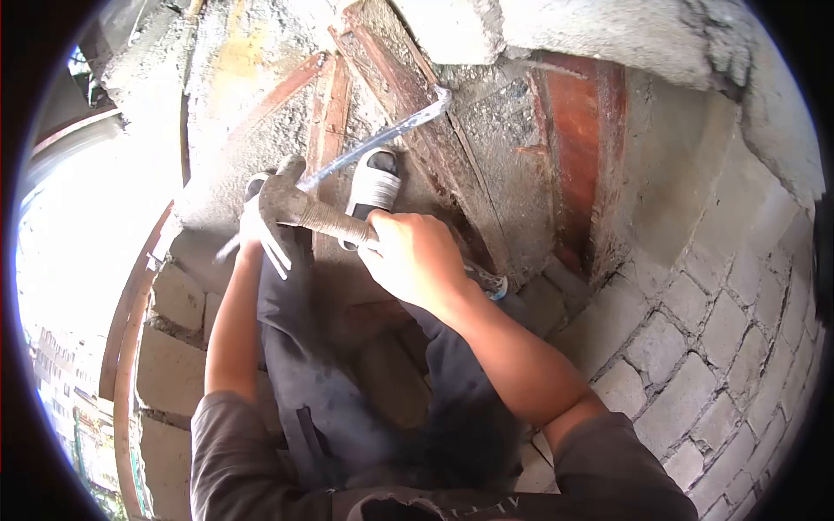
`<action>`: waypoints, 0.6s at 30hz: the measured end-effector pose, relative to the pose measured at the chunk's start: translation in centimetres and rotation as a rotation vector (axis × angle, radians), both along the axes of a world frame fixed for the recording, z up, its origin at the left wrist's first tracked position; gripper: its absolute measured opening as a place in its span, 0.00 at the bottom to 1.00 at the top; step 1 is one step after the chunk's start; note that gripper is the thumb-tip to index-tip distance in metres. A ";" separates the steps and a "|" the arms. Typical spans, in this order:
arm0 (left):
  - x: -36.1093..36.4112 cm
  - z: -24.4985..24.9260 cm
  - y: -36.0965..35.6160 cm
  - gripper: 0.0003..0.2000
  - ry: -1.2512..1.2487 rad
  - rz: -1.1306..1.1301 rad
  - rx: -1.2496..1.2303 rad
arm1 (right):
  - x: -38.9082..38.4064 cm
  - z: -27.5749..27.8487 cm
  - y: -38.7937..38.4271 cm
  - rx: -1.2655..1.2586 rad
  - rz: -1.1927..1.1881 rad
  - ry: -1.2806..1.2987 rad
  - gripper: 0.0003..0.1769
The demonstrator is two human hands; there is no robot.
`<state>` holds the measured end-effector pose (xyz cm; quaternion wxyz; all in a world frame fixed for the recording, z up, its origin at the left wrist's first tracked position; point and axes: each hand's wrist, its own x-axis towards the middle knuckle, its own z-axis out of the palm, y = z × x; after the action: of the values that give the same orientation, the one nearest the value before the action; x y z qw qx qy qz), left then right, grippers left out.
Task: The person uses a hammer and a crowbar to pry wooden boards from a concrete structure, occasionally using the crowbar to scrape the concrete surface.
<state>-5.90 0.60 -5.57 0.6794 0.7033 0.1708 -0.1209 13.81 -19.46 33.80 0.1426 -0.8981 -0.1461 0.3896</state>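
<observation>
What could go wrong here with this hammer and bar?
1. The rusty claw hammer with wrapped handle in the right hand hangs just over the left hand holding the thin bluish metal bar; a missed blow may hit fingers.
2. The foot in an open black-and-white sandal beside the bar is unprotected.
3. Buildings show far below at left; a slip could mean a fall.

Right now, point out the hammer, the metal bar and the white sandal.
hammer (282, 200), head view, on its metal head.
metal bar (382, 135), head view, midway along its shaft.
white sandal (375, 187), head view, on its strap.
</observation>
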 end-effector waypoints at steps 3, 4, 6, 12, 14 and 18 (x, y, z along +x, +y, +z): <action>2.1 15.7 0.3 0.22 0.117 -0.211 0.353 | 0.0 0.5 1.7 0.024 -0.061 0.027 0.13; 2.6 19.9 -0.1 0.26 0.345 -0.323 0.456 | 0.2 0.8 2.4 0.034 -0.062 0.027 0.13; 1.7 23.4 -1.6 0.30 0.408 -0.359 0.625 | 0.3 1.4 3.7 0.107 -0.089 0.027 0.14; 3.2 32.0 -3.8 0.26 0.558 -0.387 0.706 | 0.6 2.8 6.4 0.205 -0.147 0.013 0.15; 4.5 34.6 -4.4 0.25 0.616 -0.400 0.661 | 0.4 2.3 6.6 0.186 -0.144 -0.007 0.15; 4.8 37.3 -6.2 0.25 0.609 -0.382 0.619 | 0.8 2.5 6.6 0.187 -0.171 -0.020 0.14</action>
<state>-1.12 -5.61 31.72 0.3226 0.8241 0.2580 -0.3877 14.65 -12.83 36.32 0.2572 -0.8939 -0.1059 0.3516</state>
